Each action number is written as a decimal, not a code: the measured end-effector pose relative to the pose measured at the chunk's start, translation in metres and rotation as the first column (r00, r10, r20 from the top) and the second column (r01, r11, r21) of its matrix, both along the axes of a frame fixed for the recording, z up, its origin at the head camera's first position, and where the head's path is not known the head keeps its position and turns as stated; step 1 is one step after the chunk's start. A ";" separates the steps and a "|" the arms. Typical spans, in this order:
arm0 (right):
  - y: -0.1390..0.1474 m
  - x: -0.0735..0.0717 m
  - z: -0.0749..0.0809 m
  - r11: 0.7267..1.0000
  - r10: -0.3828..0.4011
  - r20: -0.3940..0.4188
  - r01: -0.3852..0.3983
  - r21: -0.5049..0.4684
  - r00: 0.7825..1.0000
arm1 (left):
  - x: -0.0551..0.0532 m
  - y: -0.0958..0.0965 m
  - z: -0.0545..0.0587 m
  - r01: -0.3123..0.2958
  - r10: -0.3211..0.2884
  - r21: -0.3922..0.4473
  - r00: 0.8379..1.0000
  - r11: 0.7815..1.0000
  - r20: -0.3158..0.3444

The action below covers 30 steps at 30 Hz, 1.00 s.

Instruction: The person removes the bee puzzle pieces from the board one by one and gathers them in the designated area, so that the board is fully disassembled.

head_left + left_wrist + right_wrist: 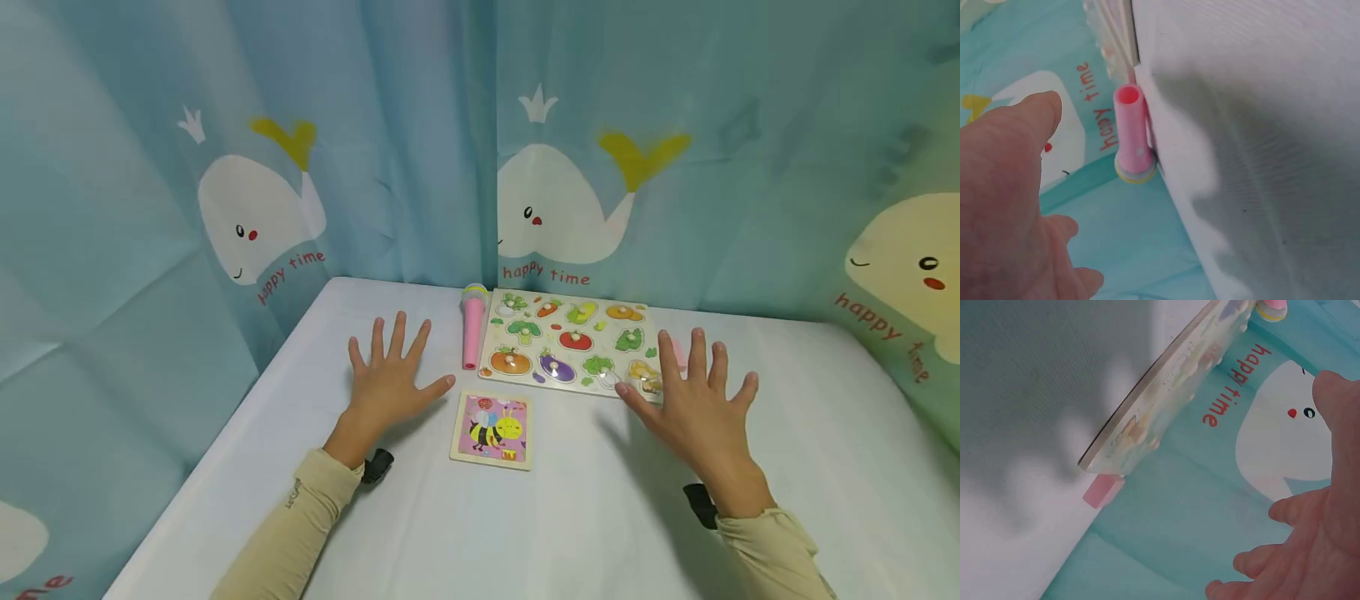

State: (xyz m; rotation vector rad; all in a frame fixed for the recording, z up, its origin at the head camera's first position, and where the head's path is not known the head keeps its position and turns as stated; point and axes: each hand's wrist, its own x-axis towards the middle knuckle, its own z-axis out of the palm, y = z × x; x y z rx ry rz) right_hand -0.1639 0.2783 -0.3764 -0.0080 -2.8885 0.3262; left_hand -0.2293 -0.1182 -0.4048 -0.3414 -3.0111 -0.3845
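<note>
My left hand hovers over the left part of the table with its fingers spread, holding nothing. On the other side, my right hand is also spread and bare, near the right corner of a vegetable peg puzzle board. A square bee picture puzzle lies between the hands, nearer the front. Left of the board is a pink toy microphone, its hollow handle end facing the left wrist camera. A small pink block sits by the board's right end, partly hidden behind the right hand in the head view.
A white cloth covers the table. Blue curtains with whale prints hang along its back and left edges, and another stretch stands at the right. Dark wrist straps are on both arms.
</note>
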 end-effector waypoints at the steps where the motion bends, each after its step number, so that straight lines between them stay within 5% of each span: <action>1: 0.002 0.000 -0.001 1.000 0.000 -0.003 0.000 0.004 1.000 | 0.000 0.001 -0.002 0.007 -0.007 0.007 1.000 1.000 0.006; 9: 0.006 -0.011 -0.009 1.000 0.018 -0.033 -0.018 0.005 0.999 | -0.002 -0.005 -0.011 0.012 -0.012 0.034 1.000 0.999 0.021; 13: 0.009 -0.017 -0.009 1.000 0.015 -0.031 -0.015 -0.009 0.999 | -0.002 -0.009 -0.009 0.111 -0.113 0.077 0.993 0.991 0.027; 19: 0.012 -0.022 -0.004 1.000 0.013 -0.011 -0.013 -0.023 1.000 | 0.008 -0.009 -0.006 0.311 -0.316 0.117 0.948 0.943 0.026; 23: 0.011 -0.024 -0.002 0.999 0.018 -0.005 -0.018 -0.034 1.000 | 0.015 -0.008 -0.007 0.406 -0.425 0.181 0.901 0.896 0.082; 26: 0.010 -0.023 0.001 0.999 0.026 -0.001 -0.026 -0.040 1.000 | 0.017 -0.006 -0.008 0.423 -0.452 0.183 0.878 0.887 0.159; 30: 0.004 -0.021 0.004 0.997 0.046 0.020 -0.045 -0.061 0.999 | 0.018 -0.002 -0.008 0.411 -0.423 0.101 0.875 0.906 0.236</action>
